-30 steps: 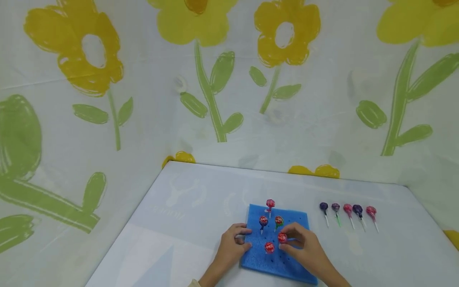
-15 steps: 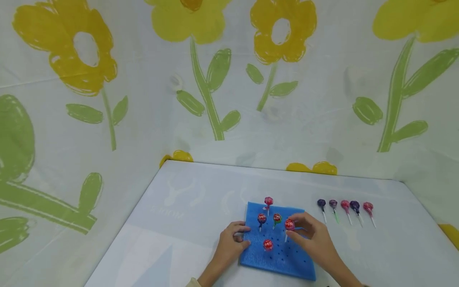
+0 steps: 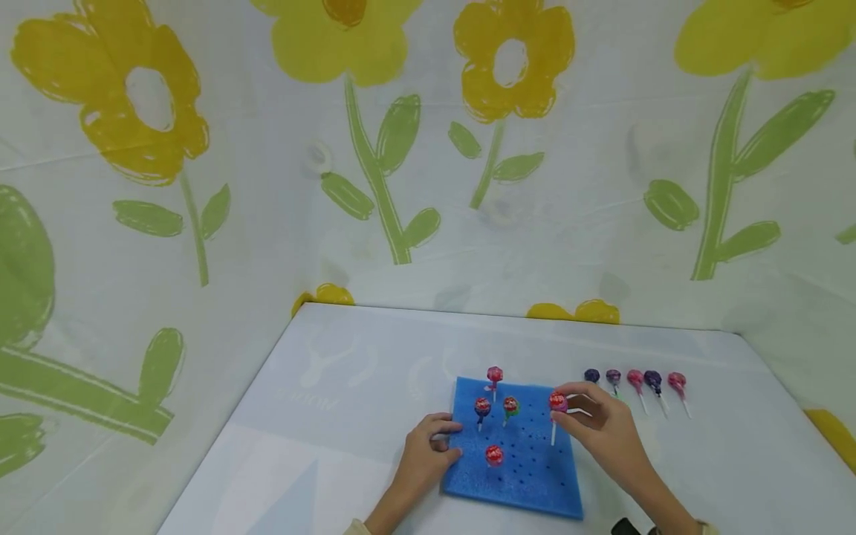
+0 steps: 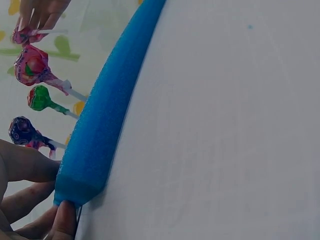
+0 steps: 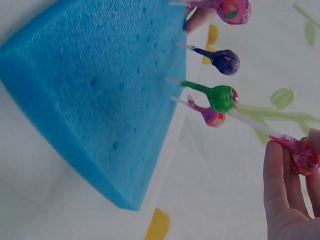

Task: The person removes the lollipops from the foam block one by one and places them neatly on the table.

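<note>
nearby, five loose lollipops (image 3: 634, 378), some partly behind right fingers (image 5: 275, 175) pinched on red lollipop (image 3: 558, 402), left fingers (image 4: 30, 162) clamped on blue foam (image 3: 528, 483)

The left hand (image 3: 426, 449) is gripping with bent fingers (image 4: 25, 202), the right hand (image 3: 607, 429) is pinching between thumb (image 3: 572, 425) and fingers, and both forearms (image 3: 393, 503) are slanting inward

From here the blue block (image 5: 95, 112) looks like rough foam. The lollipop wrappers (image 5: 221, 99) look shiny and crinkly, the sticks (image 5: 252, 124) smooth, the wall (image 3: 575, 245) like wrinkly cloth.
</note>
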Available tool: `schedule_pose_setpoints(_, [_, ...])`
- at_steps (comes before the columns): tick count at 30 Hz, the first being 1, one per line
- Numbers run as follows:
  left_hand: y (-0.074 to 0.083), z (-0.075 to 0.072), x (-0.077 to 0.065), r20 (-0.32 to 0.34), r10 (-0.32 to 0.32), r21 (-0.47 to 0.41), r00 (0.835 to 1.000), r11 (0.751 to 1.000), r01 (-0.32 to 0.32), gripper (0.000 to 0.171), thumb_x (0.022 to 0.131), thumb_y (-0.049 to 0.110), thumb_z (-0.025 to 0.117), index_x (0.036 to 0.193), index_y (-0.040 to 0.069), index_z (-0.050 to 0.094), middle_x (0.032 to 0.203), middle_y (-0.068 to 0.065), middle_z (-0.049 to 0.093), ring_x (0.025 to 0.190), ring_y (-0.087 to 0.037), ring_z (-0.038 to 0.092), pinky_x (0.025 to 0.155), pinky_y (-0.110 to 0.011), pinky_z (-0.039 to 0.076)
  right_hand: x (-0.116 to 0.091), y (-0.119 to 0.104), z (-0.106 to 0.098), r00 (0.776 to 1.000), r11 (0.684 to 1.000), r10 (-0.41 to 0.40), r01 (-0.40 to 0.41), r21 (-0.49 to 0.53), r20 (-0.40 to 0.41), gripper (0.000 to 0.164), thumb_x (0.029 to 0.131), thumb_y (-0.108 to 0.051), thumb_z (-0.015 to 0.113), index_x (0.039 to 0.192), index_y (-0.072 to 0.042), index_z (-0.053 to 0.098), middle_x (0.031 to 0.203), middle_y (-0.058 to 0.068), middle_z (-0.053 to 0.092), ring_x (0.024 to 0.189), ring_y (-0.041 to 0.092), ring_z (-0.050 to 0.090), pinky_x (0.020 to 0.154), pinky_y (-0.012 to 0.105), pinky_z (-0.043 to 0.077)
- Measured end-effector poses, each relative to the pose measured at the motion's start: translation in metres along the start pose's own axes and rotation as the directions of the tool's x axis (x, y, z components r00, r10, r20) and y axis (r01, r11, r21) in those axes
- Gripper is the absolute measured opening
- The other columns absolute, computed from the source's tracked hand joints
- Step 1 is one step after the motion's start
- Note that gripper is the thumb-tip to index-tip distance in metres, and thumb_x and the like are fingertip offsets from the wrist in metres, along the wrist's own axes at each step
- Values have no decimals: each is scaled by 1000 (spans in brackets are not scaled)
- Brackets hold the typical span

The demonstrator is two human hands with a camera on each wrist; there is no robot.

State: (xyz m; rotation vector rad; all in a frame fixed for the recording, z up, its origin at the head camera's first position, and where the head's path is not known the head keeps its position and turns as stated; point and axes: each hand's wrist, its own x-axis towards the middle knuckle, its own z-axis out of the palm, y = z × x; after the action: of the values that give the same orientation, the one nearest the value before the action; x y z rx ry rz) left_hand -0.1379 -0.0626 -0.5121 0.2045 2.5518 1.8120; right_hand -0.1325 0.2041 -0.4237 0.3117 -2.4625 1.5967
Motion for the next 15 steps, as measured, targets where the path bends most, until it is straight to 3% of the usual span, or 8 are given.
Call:
schedule_pose_setpoints(8, [0, 0, 1, 3, 12, -9, 1000, 1000, -12, 31, 72, -3, 72, 102, 5, 70, 123, -12, 55, 93, -19, 60, 72, -23, 51, 5, 4, -15, 1000, 998, -20, 18, -65, -19, 30, 83, -5, 70, 111, 0, 60, 104, 11, 63, 90, 4, 61, 73, 18, 51])
schedule_pose_setpoints(15, [0, 0, 1, 3, -6, -2, 1000, 1000, 6, 30, 73, -2, 72, 103, 5, 70, 122, -11, 55, 92, -18, 59, 72, -23, 50, 8, 9, -26, 999, 998, -42, 41, -43, -19, 28, 84, -5, 69, 111, -2, 61, 104, 12, 62, 90, 5, 61, 73, 20, 52])
